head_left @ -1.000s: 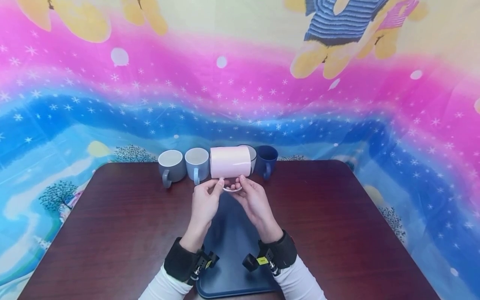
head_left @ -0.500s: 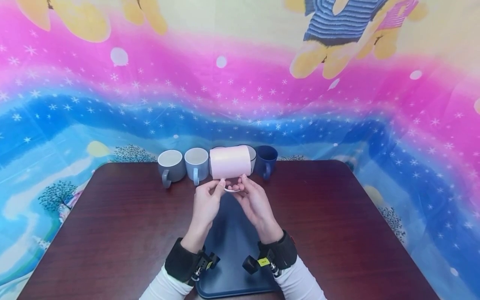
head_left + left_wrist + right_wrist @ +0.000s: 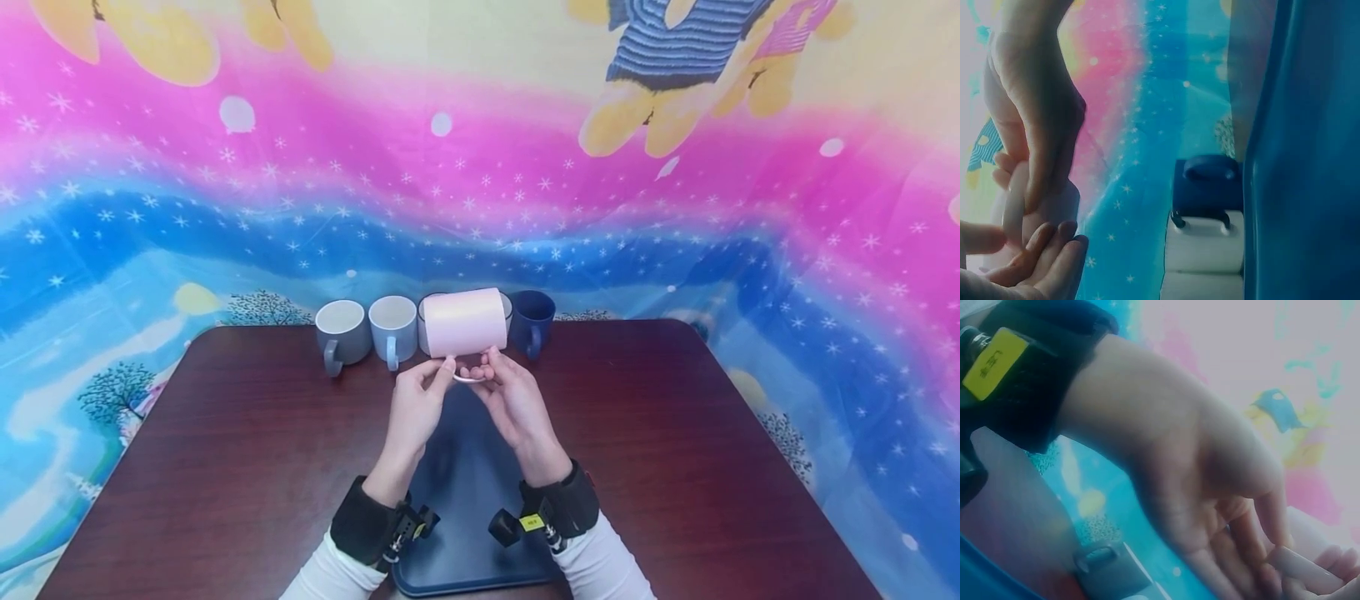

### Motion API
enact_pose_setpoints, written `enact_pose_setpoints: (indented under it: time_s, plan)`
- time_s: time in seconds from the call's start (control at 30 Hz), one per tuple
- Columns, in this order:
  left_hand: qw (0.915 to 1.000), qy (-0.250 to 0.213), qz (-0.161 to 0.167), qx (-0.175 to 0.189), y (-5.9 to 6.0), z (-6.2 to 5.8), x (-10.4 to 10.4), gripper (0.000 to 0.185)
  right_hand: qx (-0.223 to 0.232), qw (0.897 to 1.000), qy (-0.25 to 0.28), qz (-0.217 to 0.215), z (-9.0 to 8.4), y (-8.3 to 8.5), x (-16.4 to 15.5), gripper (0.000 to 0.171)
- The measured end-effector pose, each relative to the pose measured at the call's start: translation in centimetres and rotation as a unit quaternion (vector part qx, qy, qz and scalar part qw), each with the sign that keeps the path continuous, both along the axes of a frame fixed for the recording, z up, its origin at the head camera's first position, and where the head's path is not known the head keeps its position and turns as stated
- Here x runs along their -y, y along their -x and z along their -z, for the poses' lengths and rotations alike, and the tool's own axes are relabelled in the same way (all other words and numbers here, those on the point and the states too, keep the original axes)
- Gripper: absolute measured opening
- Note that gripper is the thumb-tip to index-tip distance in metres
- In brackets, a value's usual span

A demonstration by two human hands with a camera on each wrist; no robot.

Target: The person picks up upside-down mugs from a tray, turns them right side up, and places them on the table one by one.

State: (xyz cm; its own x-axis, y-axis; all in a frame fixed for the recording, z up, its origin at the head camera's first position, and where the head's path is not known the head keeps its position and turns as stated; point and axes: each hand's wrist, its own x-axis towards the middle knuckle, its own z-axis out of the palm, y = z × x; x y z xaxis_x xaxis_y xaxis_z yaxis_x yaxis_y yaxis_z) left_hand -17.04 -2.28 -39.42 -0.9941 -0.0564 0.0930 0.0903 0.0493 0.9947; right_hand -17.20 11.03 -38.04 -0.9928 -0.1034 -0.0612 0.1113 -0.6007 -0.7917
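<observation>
A pale pink mug (image 3: 465,323) lies sideways in the air in front of the row of mugs, its handle (image 3: 469,380) toward me. The left hand (image 3: 416,404) pinches the left end of that handle between thumb and fingers. At the handle's other end, the right hand (image 3: 519,404) holds it with thumb and curled fingers. The left wrist view shows the handle (image 3: 1015,203) between both hands' fingers. From the right wrist, the right hand (image 3: 1191,469) covers much of the scene, and the mug is only partly visible.
Behind the pink mug stand a grey mug (image 3: 343,332), a light blue mug (image 3: 393,327) and a dark blue mug (image 3: 534,321). White mugs between them are mostly hidden. A dark blue tray (image 3: 472,558) lies below the forearms on the brown table (image 3: 675,450).
The pink mug has tilted a little, its right end rising, and shifted slightly right. Both hands have moved slightly right with it, keeping hold of the handle.
</observation>
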Motion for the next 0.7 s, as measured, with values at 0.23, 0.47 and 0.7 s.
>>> enact_pose_setpoints:
  time_s: [0.23, 0.47, 0.7]
  plan:
    - [0.9927, 0.118, -0.014, -0.016, 0.1, 0.6, 0.0, 0.037, -0.019, 0.999, -0.016, 0.033, -0.4, 0.1, -0.7, 0.026]
    - [0.9686, 0.231, -0.015, -0.092, 0.0, 1.3, 0.3, 0.034, -0.074, 0.987, -0.099, 0.105, -0.2, 0.5, -1.3, 0.021]
    - [0.9512, 0.284, -0.008, -0.121, 0.0, 1.8, 0.8, 0.037, -0.117, 0.961, -0.18, 0.175, 0.1, 1.1, -2.6, 0.02]
